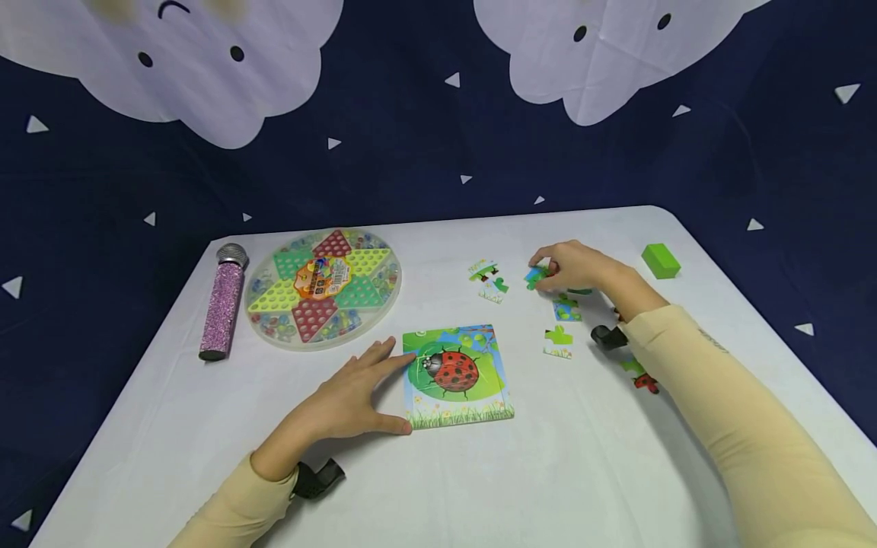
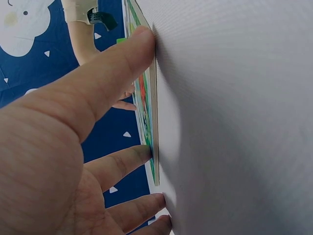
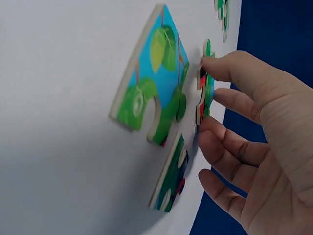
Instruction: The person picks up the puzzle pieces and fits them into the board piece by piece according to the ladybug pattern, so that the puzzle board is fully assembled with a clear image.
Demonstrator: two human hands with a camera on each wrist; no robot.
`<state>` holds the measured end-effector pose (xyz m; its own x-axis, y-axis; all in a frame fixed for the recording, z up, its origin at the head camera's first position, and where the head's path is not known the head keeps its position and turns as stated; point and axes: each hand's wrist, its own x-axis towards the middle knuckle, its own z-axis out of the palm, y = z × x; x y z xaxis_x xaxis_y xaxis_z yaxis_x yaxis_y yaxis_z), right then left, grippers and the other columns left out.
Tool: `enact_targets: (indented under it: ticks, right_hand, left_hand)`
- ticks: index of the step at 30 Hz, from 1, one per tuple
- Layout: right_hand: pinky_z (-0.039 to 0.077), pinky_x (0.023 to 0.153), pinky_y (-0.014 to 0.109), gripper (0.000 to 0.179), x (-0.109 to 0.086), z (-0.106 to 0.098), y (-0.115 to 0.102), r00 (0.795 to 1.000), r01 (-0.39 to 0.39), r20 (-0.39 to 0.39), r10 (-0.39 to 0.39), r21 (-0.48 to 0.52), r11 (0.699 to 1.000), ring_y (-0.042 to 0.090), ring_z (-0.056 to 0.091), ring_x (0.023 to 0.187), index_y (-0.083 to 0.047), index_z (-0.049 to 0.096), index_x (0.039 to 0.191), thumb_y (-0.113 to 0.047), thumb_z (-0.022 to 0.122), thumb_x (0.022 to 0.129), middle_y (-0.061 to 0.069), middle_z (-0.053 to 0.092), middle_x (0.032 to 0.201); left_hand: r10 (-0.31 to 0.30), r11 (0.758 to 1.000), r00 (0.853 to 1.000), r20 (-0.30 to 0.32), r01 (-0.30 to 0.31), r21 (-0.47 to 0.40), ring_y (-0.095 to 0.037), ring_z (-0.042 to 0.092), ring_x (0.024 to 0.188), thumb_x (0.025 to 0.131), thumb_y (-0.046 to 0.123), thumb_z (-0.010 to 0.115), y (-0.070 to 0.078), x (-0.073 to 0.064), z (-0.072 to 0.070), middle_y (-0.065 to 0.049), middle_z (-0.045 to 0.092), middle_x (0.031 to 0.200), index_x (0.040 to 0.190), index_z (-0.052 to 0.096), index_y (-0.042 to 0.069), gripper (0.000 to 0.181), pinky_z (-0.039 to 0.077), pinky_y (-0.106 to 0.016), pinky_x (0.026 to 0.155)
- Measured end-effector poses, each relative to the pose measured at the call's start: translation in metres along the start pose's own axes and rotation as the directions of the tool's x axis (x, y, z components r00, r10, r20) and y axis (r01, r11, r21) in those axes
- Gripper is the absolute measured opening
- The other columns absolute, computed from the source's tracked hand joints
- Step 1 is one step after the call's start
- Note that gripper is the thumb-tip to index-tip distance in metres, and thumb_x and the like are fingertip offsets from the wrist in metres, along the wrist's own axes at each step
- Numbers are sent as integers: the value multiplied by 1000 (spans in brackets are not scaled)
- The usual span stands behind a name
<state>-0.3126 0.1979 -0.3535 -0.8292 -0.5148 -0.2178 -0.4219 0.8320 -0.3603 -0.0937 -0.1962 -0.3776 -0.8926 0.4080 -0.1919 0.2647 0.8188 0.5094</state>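
Observation:
A ladybug puzzle board (image 1: 457, 373) lies flat in the middle of the table. My left hand (image 1: 349, 392) is spread at its left side, with the thumb and index fingertips right at its edge; the left wrist view has the thumb (image 2: 117, 68) along the board's rim. Farther back on the right, my right hand (image 1: 575, 266) pinches a blue and green puzzle piece (image 1: 536, 275) with some red on it, between thumb and fingers. In the right wrist view that piece (image 3: 208, 88) stands close over the cloth, near a leaf-patterned piece (image 3: 151, 83) and a darker green piece (image 3: 168, 178).
Loose puzzle pieces lie around the right hand: a pair (image 1: 488, 280) to its left, a grass piece (image 1: 558, 342) nearer, and a red and green piece (image 1: 644, 380) beside the sleeve. A green block (image 1: 661, 261), a Chinese checkers set (image 1: 323, 289) and a glittery microphone (image 1: 224, 303) stand farther out.

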Motion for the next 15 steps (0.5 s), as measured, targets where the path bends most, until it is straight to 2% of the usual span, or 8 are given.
enact_targets:
  ticks: [3, 6, 11, 15]
  right_hand:
    - [49, 69, 33, 50, 1, 2, -1, 1000, -10, 9, 10, 21, 1000, 18, 59, 72, -6, 66, 144, -31, 74, 102, 8, 75, 92]
    - [51, 69, 34, 46, 0, 0, -3, 1000, -5, 1, 5, 45, 999, 19, 62, 71, -6, 66, 143, -30, 72, 104, 10, 76, 94]
    - [54, 74, 37, 40, -4, -6, -2, 999, 23, -46, -18, 97, 995, 25, 67, 87, -5, 68, 141, -14, 70, 102, 17, 72, 109]
    - [54, 78, 37, 49, -4, -7, 4, 999, 38, -32, -33, 175, 984, 29, 66, 100, -6, 68, 142, -2, 73, 94, 22, 68, 124]
  left_hand:
    - [-1, 1000, 1000, -2, 1, -1, -45, 18, 166, 78, 50, 95, 0, 0, 0, -21, 23, 178, 164, 46, 19, 104, 19, -70, 131]
    - [-4, 1000, 1000, -3, 4, -2, -44, 18, 167, 78, 50, 95, -1, 0, 0, -20, 23, 178, 164, 46, 19, 104, 19, -70, 132]
    - [-5, 1000, 1000, 0, 5, -4, -43, 18, 167, 78, 50, 95, 0, 0, 0, -20, 22, 179, 165, 46, 19, 104, 19, -69, 132]
    - [-6, 1000, 1000, 1, 6, -2, -43, 18, 167, 78, 50, 95, -1, 0, -1, -20, 23, 179, 165, 46, 19, 104, 19, -69, 132]
